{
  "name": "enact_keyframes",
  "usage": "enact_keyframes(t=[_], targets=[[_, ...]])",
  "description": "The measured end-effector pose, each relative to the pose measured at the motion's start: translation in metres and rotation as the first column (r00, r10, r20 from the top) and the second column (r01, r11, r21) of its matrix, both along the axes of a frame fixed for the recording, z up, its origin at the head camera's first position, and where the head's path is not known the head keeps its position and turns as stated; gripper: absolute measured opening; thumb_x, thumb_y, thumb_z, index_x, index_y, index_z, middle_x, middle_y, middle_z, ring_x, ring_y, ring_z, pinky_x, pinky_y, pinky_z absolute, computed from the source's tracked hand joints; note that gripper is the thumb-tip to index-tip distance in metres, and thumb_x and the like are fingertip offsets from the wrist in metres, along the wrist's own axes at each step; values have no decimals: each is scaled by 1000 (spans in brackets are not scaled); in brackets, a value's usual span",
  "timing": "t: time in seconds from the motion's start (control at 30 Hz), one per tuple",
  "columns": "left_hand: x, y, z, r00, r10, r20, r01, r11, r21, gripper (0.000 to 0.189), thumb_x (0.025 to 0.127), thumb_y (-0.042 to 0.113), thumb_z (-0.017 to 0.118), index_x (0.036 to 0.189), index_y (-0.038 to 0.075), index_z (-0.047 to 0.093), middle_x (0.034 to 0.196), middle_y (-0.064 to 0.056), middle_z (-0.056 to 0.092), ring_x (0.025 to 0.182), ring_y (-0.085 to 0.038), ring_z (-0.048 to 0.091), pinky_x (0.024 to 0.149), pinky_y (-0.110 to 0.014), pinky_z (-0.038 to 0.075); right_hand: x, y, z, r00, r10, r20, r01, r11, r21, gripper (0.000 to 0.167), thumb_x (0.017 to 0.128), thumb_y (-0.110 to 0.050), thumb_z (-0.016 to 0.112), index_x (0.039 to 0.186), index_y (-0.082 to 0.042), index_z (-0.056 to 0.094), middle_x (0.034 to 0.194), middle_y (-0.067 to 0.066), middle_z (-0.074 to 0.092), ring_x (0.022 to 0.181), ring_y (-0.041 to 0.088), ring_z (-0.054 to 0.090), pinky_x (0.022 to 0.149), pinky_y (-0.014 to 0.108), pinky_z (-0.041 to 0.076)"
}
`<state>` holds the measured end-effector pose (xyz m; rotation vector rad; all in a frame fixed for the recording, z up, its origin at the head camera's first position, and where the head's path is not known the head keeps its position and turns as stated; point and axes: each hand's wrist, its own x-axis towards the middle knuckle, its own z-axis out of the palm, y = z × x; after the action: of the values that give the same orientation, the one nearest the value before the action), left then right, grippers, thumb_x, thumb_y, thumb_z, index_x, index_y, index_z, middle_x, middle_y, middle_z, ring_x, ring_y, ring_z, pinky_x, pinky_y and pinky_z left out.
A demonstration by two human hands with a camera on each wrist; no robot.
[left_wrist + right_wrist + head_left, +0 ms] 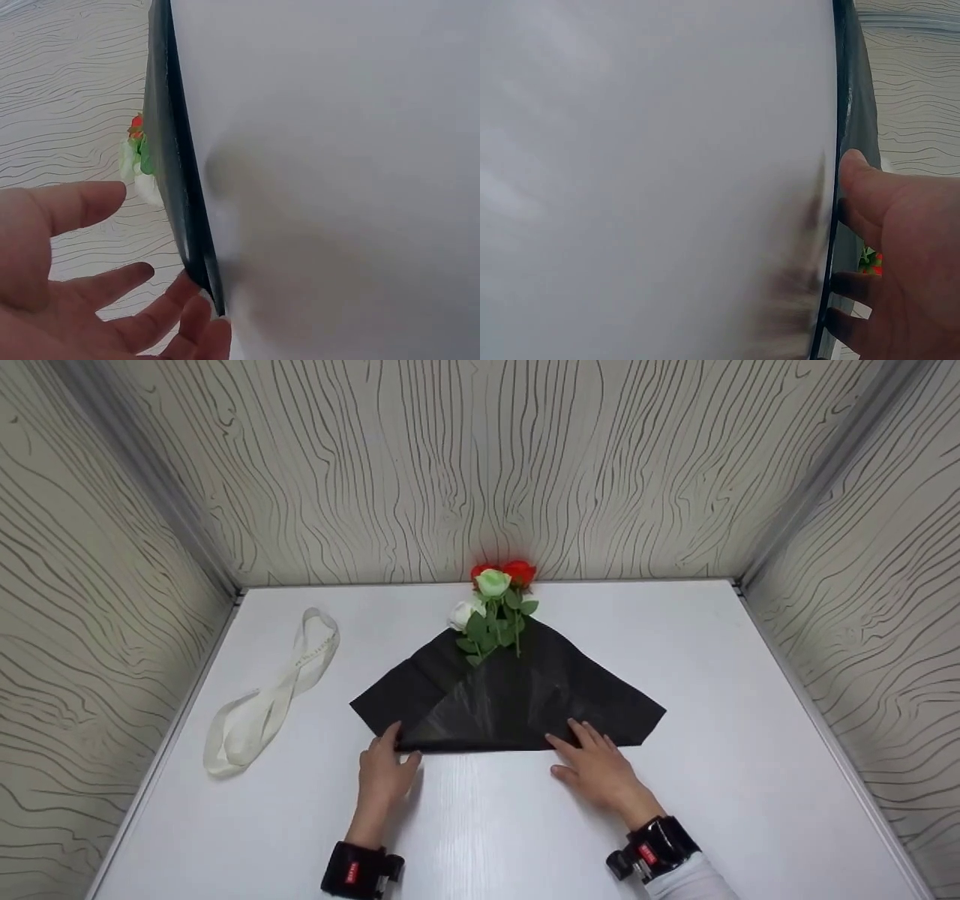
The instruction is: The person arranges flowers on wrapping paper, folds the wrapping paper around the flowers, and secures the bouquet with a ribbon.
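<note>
A sheet of black wrapping paper (487, 712) lies folded on the table, its straight folded edge toward me. Artificial roses rest on its upper part: red roses (519, 571), a pale green rose (493, 583) and a white rose (465, 615), with green leaves; the lower stems are hard to see. At the fold's left end, my left hand (384, 772) touches the paper with spread fingers (154, 319). My right hand (596, 772) rests its extended fingertips on the paper near the fold's right part; its thumb lies by the edge in the right wrist view.
A loosely looped white ribbon (281, 697) with faint lettering lies at the left of the white table (750, 780). Wood-patterned panels (480, 465) enclose the table at the back and both sides. Each wrist wears a black camera strap (352, 870).
</note>
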<state>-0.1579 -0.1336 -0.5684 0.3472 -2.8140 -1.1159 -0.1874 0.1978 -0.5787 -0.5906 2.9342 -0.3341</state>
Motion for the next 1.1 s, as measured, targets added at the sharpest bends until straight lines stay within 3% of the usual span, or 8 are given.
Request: enact_keyframes(t=[0.2, 0.33, 0.47, 0.63, 0.73, 0.87, 1.0, 1.1], targets=[[-4, 4, 3, 991, 77, -109, -55, 980, 190, 45, 80, 10, 60, 123, 4, 48, 100, -12, 51, 90, -24, 50, 77, -37, 41, 0, 0, 0, 1000, 8, 0, -8, 1000, -8, 50, 86, -45, 50, 133, -29, 42, 141, 13, 27, 129, 33, 19, 99, 53, 22], [-7, 10, 6, 969, 140, -206, -59, 933, 355, 44, 80, 4, 58, 122, 6, 47, 106, -12, 46, 86, -19, 51, 75, -31, 44, 0, 1, 0, 1000, 11, 3, -11, 1000, -15, 49, 87, -45, 50, 133, -28, 42, 141, 13, 27, 130, 34, 19, 99, 53, 21], [-9, 18, 13, 947, 227, -227, -96, 876, 473, 58, 80, 5, 58, 132, 14, 35, 125, -12, 32, 86, -19, 54, 72, -29, 46, 0, 1, 1, 1000, 12, 6, -12, 1000, -14, 49, 87, -45, 49, 133, -28, 42, 141, 13, 27, 130, 34, 19, 99, 53, 21], [-12, 31, 21, 944, 286, -164, -118, 757, 642, 75, 80, 10, 59, 141, 14, 16, 134, -15, 24, 97, -24, 54, 77, -33, 45, 0, 1, 1, 1000, 9, 16, -8, 1000, -16, 50, 87, -45, 50, 133, -28, 42, 141, 13, 27, 130, 34, 19, 99, 53, 21], [-18, 38, 20, 962, 257, -93, -121, 704, 700, 67, 81, 14, 61, 137, 4, 25, 127, -17, 37, 98, -25, 54, 78, -34, 45, 0, 1, 1, 1000, 1, 15, 0, 1000, -20, 50, 86, -45, 51, 132, -28, 43, 141, 13, 27, 129, 34, 19, 99, 53, 21], [-28, 44, 10, 976, 215, -13, -146, 702, 697, 46, 82, 18, 62, 119, -2, 43, 105, -16, 52, 85, -25, 58, 70, -33, 49, 0, 1, 1, 1000, -7, 12, 7, 1000, -26, 50, 86, -44, 51, 132, -28, 43, 141, 13, 27, 129, 33, 19, 99, 52, 21], [-32, 41, 1, 972, 234, 18, -178, 685, 706, 34, 85, 13, 57, 110, -5, 44, 90, -18, 55, 70, -30, 62, 62, -37, 51, 0, 1, -1, 1000, 2, 5, -2, 1000, -21, 49, 86, -44, 51, 132, -27, 43, 141, 13, 28, 129, 33, 19, 99, 52, 21], [-30, 35, -3, 969, 243, 33, -190, 659, 728, 31, 87, 11, 54, 109, -6, 41, 91, -22, 55, 67, -31, 63, 60, -38, 52, 0, 2, -1, 1000, 4, 5, -4, 1000, -21, 50, 86, -44, 51, 132, -28, 43, 141, 12, 27, 130, 33, 19, 99, 52, 21]])
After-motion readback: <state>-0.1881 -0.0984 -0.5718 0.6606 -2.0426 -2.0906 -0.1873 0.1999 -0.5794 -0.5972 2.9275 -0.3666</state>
